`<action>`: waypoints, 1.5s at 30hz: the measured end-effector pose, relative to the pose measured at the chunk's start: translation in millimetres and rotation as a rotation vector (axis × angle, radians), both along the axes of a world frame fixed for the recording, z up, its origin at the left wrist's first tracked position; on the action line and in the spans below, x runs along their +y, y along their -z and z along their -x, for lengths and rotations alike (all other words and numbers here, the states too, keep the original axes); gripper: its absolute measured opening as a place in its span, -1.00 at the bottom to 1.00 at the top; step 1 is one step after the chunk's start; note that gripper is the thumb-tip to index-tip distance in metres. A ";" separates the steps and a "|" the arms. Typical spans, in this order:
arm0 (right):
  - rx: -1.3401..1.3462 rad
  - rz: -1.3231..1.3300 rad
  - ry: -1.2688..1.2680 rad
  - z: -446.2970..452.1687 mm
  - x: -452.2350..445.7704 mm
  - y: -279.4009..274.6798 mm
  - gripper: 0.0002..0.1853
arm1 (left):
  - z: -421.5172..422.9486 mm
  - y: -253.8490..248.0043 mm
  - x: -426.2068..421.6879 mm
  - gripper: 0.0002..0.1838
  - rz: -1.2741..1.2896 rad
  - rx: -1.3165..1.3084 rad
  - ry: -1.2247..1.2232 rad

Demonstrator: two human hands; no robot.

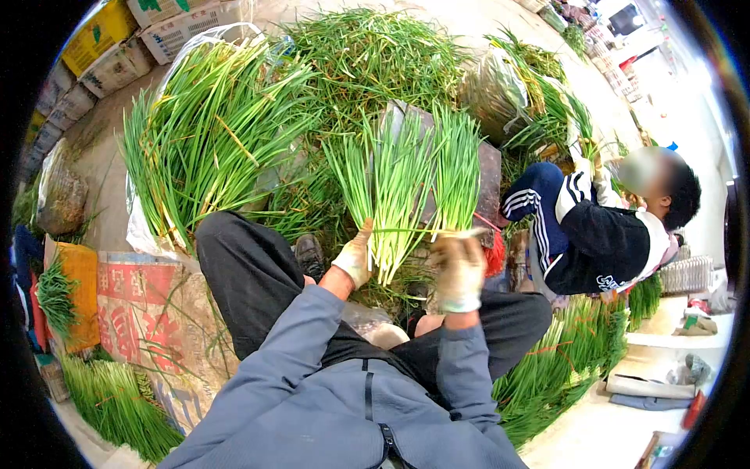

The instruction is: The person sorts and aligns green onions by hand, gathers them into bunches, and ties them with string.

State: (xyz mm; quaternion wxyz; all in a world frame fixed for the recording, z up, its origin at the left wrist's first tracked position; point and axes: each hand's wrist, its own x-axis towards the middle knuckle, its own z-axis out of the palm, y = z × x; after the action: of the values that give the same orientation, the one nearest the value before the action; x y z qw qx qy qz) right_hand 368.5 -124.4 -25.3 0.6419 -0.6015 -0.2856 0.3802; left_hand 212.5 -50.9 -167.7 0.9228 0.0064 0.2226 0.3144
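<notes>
Several piles of garlic chives point(402, 195), green with pale stem ends, lie side by side on a dark board point(490, 176) in front of my knees. My left hand point(355, 259), in a pale glove, is closed at the left pile's stem ends, its thumb upright. From it a single green stalk point(414, 230) stretches nearly level across the stems to my right hand point(459, 270). That gloved hand is blurred by motion, its fingertips closed at the stalk's far end. Red ties point(494, 252) hang beside it at the board's right edge.
A big heap of loose chives point(211, 133) rests on white plastic at left. More greens point(375, 59) lie behind the board. A co-worker point(609, 211) sits at right. Tied bundles point(555, 359) stand at lower right, others point(117, 402) at lower left. Crates point(191, 31) line the back left.
</notes>
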 end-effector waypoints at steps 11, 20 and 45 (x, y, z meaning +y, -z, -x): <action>-0.658 -0.054 -0.162 -98.5 -61.3 -71.5 -0.77 | -6.3 14.6 -4.3 -0.65 -0.095 0.407 -0.010; -0.634 0.562 -0.505 -3.8 -3.0 114.0 -0.58 | -1.8 -4.5 -4.7 -0.73 -0.049 0.451 0.044; -0.731 0.578 -0.350 4.1 22.4 117.3 -0.71 | -3.6 31.1 -4.3 -0.74 0.088 0.259 0.019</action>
State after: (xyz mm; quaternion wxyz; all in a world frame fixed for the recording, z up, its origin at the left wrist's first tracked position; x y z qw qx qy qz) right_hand 364.4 -102.0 -142.6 0.2335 -0.7918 -0.4715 0.3101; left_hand 216.1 -55.2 -198.8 0.8887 0.0084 0.3533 0.2921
